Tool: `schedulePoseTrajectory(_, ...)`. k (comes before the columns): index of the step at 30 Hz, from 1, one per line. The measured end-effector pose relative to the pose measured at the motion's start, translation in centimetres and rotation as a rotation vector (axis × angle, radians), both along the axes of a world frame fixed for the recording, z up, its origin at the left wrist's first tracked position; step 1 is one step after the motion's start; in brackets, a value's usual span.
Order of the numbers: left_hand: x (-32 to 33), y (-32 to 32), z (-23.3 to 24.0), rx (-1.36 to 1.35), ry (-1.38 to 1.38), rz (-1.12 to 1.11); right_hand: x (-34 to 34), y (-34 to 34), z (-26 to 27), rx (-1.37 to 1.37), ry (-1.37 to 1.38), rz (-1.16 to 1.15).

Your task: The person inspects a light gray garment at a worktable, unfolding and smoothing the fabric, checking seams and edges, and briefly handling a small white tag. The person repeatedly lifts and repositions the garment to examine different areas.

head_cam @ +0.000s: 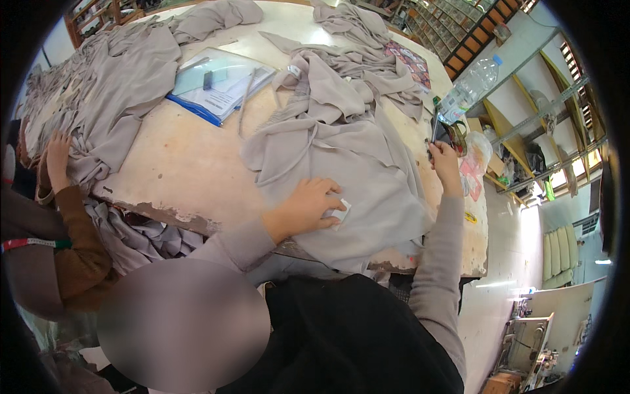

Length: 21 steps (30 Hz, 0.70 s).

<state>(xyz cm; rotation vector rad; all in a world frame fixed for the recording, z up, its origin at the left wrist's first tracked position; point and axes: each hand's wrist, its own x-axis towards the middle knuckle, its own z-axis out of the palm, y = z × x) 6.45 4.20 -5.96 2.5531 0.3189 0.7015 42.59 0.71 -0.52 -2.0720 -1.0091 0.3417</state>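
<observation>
My left hand (315, 204) rests on a light grey-mauve garment (344, 152) spread at the table's near edge. Its fingertips touch a small white tag or paper piece (343, 213) lying on the cloth; whether they pinch it is unclear. At the right side of the table, my right hand (444, 157) has its fingers closed around the lower end of a thin dark tool (435, 124), whose kind cannot be told. Just beyond that hand stands a clear plastic water bottle (467, 91) with a blue cap, tilted in view.
A blue-edged plastic document folder (197, 109) lies on the wooden table (162, 147). More grey fabric (142, 74) is heaped at the left, where a co-worker's hand (59, 147) touches it. A yellow small tool (471, 217) and a plastic bag (476, 152) lie at the right edge.
</observation>
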Motion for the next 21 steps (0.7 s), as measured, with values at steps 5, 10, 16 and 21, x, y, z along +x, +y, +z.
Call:
schedulePoseTrajectory(5,-1.7,-3.4,-0.8,-0.059,-0.036,0.125,-15.4,-7.4,-0.4,0.571,0.984,0.486)
schedulePoseTrajectory(10,-2.3,-4.4,0.0,0.004,0.065,0.255,-21.7,-8.7,-4.1,0.363,0.933,0.382)
schedulePoseTrajectory(16,-2.1,-4.3,0.0,0.001,0.128,0.284,-20.9,-8.1,-5.2,0.184,0.361,0.559)
schedulePoseTrajectory(21,-2.1,-4.4,0.1,-0.011,0.137,0.295,-21.4,-7.3,-6.6,0.195,0.307,0.572)
